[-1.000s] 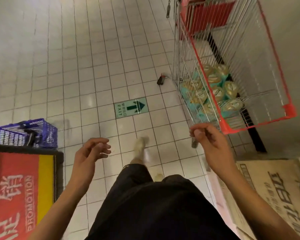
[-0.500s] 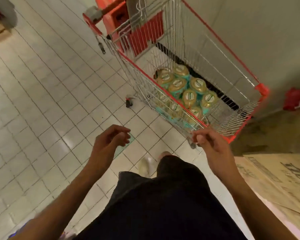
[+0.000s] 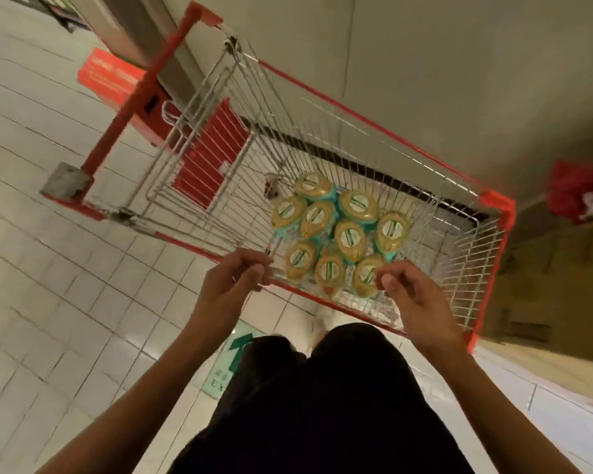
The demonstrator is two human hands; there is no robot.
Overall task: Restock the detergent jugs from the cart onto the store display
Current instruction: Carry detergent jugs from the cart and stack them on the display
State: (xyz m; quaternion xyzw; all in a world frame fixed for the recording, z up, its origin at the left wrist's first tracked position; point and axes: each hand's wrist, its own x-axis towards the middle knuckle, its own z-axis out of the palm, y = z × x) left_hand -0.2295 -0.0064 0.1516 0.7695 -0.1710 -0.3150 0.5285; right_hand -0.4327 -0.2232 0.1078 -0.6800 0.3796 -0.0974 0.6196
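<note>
A wire shopping cart with a red rim stands right in front of me against a wall. Several detergent jugs with yellow caps and teal bodies stand upright, packed together at the cart's near right end. My left hand hovers at the cart's near rim, fingers loosely curled and holding nothing. My right hand hangs over the same rim just right of the jugs, also loosely curled and empty. Neither hand touches a jug.
The cart's red handle and folded red seat flap are at its left end. A grey wall runs behind it. A brown cardboard box and something red lie right. A green exit arrow marks the white tiles.
My view has swung right and closer to the cart, which now fills the centre. Both hands have risen forward to the cart's near rim, still empty.
</note>
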